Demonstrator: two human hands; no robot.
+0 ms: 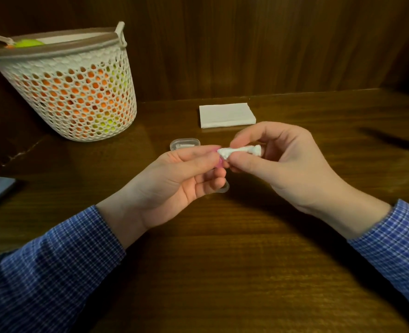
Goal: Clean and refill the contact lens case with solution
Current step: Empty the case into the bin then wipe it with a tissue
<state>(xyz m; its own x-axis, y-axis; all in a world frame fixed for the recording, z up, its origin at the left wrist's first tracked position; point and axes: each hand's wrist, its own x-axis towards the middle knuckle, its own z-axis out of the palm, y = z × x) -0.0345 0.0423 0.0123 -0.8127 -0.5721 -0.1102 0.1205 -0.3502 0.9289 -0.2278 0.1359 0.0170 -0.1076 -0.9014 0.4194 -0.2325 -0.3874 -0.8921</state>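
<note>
I'm wiping: left hand (186,179) grips the lens case (219,162), right hand (282,164) pinches twisted tissue (239,151); next comes solution.

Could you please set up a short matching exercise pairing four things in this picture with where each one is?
Things:
1. basket
2. stack of napkins
3. rolled tissue
4. clear plastic box

Places:
A. pinched in the right hand
B. far left on the table
C. on the table just beyond the left hand
D. flat behind both hands

Pairs: 1-B, 2-D, 3-A, 4-C
</note>
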